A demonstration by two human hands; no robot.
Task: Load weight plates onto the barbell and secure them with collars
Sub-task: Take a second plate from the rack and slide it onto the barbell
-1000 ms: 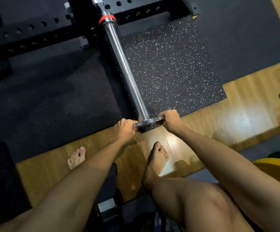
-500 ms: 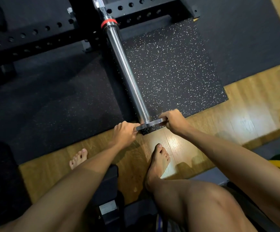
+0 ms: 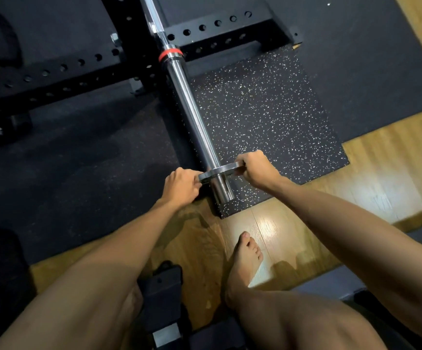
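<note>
— Near the sleeve's free end, what do you have?

— I see a small steel weight plate [image 3: 221, 169] threaded on the chrome barbell sleeve [image 3: 192, 114], a short stub of sleeve showing on the near side of it; the plate stands roughly square to the bar, tilted a little in my view.

— And the hands?

— My left hand [image 3: 180, 186] has its fingers curled round the plate's left rim; my right hand [image 3: 255, 169] grips the right rim the same way, knuckles up; both are closed on the plate, one at each side of the sleeve.

— Where does the bar run?

— From the plate up toward the top edge of the picture, past a red ring [image 3: 170, 53] at the sleeve's inner shoulder, across a black perforated rack frame [image 3: 204, 29].

— What lies below?

— A black speckled rubber mat [image 3: 268, 117] under the sleeve, its near corner just below the bar's end; wooden floor [image 3: 381, 173] along the mat's near edge; one bare foot [image 3: 246, 258] planted on that wood; a dark bench part [image 3: 164, 289] between the legs.
</note>
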